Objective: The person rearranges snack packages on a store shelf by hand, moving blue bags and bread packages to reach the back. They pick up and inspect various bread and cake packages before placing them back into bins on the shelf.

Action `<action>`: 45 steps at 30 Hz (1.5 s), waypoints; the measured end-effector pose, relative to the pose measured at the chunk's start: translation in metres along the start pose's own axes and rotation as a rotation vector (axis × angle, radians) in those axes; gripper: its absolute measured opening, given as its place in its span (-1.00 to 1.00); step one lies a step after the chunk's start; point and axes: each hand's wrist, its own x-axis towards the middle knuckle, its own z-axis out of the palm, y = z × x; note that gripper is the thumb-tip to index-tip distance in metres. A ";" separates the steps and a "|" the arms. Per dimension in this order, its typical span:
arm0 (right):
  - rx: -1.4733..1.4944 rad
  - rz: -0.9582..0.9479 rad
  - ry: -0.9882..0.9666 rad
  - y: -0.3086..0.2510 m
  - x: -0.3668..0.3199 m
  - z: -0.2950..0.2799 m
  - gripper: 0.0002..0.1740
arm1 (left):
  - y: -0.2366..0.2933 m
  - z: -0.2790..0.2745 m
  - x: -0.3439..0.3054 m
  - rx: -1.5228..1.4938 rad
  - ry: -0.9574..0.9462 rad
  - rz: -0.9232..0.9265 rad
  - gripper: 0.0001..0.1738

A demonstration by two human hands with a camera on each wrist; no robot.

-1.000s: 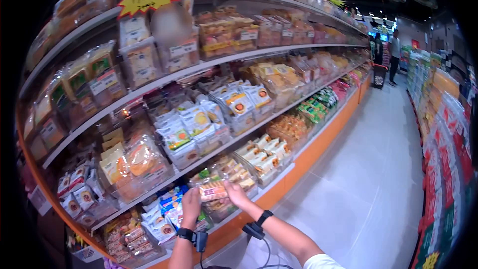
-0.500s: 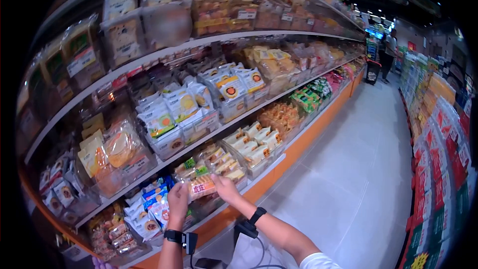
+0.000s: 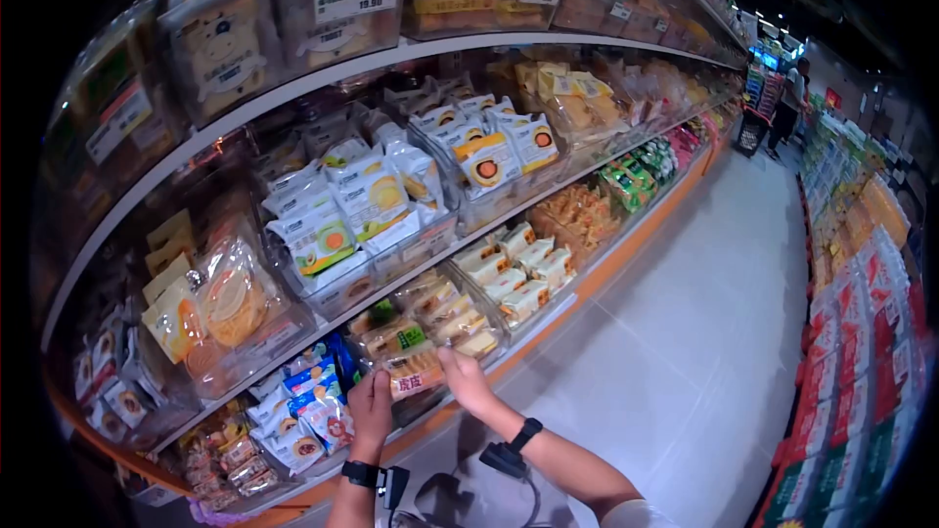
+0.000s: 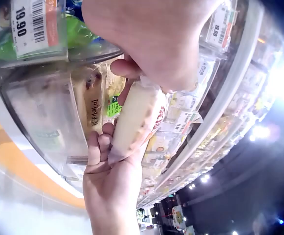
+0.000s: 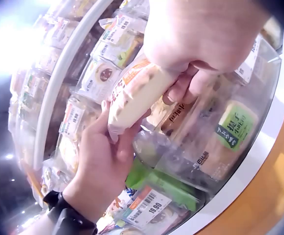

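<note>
A wrapped cake bar with red print (image 3: 415,381) is held by its two ends over the lowest shelf's bins. The left hand (image 3: 371,409) pinches its left end, and the right hand (image 3: 467,380) grips the right end. In the left wrist view the pale side of the bar (image 4: 136,115) faces the camera, the left hand (image 4: 151,36) above it and the right hand (image 4: 113,183) below. The right wrist view shows the bar (image 5: 139,95) between the right hand (image 5: 200,36) and the left hand (image 5: 100,164). Below it lies a clear bin of similar wrapped cakes (image 3: 452,311).
Shelves of bagged snacks rise in front, with a white shelf edge (image 3: 293,88) above the hands. Blue and white packets (image 3: 315,401) lie to the left. A tiled aisle (image 3: 675,303) runs along the right, with red packages (image 3: 861,332) beyond. A person stands far down it.
The view has moved closer to the shelves, and the upper bins look larger. Both hands keep hold of the bar, which has shifted slightly lower relative to the bins.
</note>
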 end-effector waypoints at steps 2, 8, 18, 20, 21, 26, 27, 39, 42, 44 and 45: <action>0.119 0.152 -0.036 0.004 0.001 0.000 -0.48 | 0.014 -0.003 0.007 -0.064 -0.025 -0.115 -0.53; 0.630 0.676 -0.246 -0.175 0.011 -0.021 -0.32 | 0.105 -0.034 0.015 -0.164 -0.023 -0.152 -0.58; 0.249 0.347 -0.124 -0.469 -0.023 -0.067 -0.56 | 0.420 -0.105 0.048 -0.475 -0.170 -0.269 -0.67; 0.294 0.295 -0.082 -0.523 -0.036 -0.082 -0.51 | 0.474 -0.121 0.055 -0.554 -0.324 -0.263 -0.60; 0.294 0.297 -0.078 -0.550 -0.042 -0.089 -0.50 | 0.503 -0.122 0.056 -0.602 -0.304 -0.276 -0.60; 0.252 0.178 -0.189 -0.658 -0.041 -0.137 -0.45 | 0.608 -0.135 0.068 -0.587 -0.382 -0.204 -0.65; 0.240 0.146 -0.221 -0.673 -0.039 -0.149 -0.45 | 0.619 -0.132 0.066 -0.574 -0.370 -0.215 -0.68; 0.151 0.018 -0.486 -0.707 -0.044 -0.280 -0.48 | 0.670 -0.015 0.040 -0.455 -0.291 -0.114 -0.47; 0.152 -0.015 -0.533 -0.692 -0.053 -0.298 -0.41 | 0.655 0.018 0.028 -0.524 -0.312 -0.077 -0.40; 0.082 0.064 -0.525 -0.681 -0.052 -0.309 -0.29 | 0.682 0.026 0.026 -0.638 -0.336 -0.146 -0.39; 0.048 0.105 -0.514 -0.678 -0.053 -0.313 -0.23 | 0.689 0.029 0.026 -0.562 -0.330 -0.171 -0.38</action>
